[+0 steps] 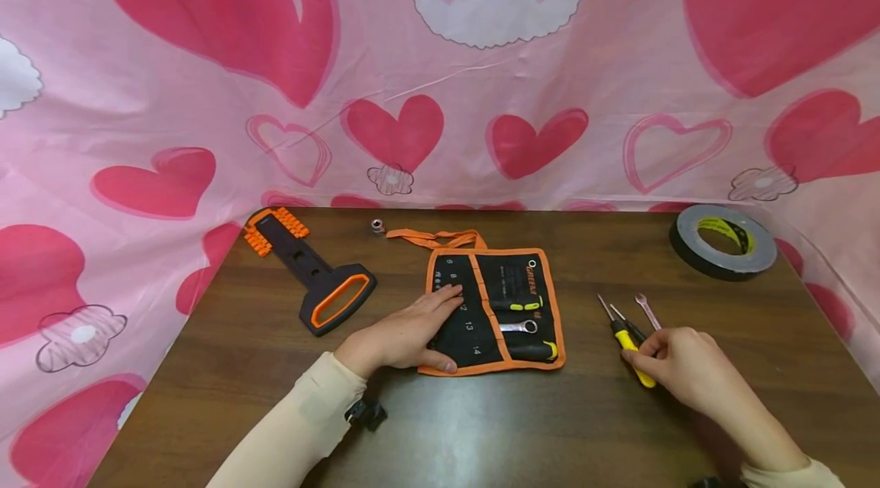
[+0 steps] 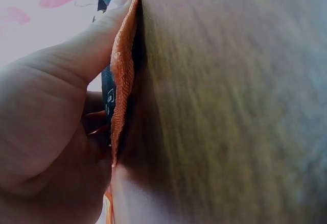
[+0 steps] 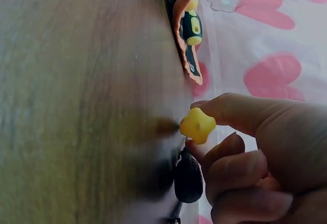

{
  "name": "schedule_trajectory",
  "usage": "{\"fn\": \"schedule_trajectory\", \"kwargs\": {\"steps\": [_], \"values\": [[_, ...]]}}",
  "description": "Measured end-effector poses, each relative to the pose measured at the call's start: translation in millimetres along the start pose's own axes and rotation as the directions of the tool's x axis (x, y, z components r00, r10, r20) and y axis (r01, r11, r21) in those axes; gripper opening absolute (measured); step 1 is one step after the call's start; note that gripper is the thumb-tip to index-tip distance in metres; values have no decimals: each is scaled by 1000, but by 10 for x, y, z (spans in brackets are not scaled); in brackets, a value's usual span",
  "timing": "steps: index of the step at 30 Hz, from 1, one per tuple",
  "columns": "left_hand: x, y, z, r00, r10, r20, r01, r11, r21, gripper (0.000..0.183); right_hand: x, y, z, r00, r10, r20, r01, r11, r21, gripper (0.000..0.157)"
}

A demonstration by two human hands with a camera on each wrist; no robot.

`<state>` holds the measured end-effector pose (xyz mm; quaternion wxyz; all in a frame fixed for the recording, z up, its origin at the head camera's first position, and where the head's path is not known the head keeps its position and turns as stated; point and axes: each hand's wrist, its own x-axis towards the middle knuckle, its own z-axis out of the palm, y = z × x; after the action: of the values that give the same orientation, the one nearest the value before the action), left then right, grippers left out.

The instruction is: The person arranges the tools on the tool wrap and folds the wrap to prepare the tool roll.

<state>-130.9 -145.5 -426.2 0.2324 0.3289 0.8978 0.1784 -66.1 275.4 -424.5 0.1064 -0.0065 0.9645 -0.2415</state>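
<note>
Near the middle of the table lies a black tool pouch point(image 1: 512, 282) with orange edging and numbered slots. My left hand point(image 1: 402, 331) rests flat on its left part, the thumb point(image 2: 97, 40) along the front edging. A combination wrench point(image 1: 525, 326) and yellow-and-black handles show in the pouch's right pockets. To the right, my right hand point(image 1: 690, 366) pinches a yellow screwdriver point(image 1: 624, 339) by its handle between thumb and index finger. The handle's end point(image 3: 198, 126) faces the right wrist camera. Close beside it lie a black-handled screwdriver point(image 3: 188, 179) and a small wrench point(image 1: 646, 311), partly hidden by the hand.
A black-and-orange tool holder point(image 1: 299, 259) with a loop handle lies at the left. Behind the pouch are a small metal socket point(image 1: 376, 225) and the pouch's orange strap point(image 1: 440, 237). A roll of tape point(image 1: 687, 244) sits at the back right. Pink heart-patterned cloth point(image 1: 412, 53) hangs behind.
</note>
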Motion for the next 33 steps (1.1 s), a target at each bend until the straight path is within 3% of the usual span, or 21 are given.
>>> {"fn": "schedule_trajectory", "kwargs": {"steps": [10, 19, 33], "values": [[4, 1, -14, 1000, 4, 3, -4, 1000, -4, 104, -55, -10, -49, 998, 54, -14, -53, 995, 85, 26], [-4, 8, -13, 1000, -3, 4, 3, 1000, -9, 105, -59, -20, -104, 998, 28, -57, -22, 995, 100, 23], [-11, 8, -21, 1000, 1, 7, -1, 1000, -15, 104, 9, -45, -172, 984, -68, -166, 74, 997, 26, 19]]}}
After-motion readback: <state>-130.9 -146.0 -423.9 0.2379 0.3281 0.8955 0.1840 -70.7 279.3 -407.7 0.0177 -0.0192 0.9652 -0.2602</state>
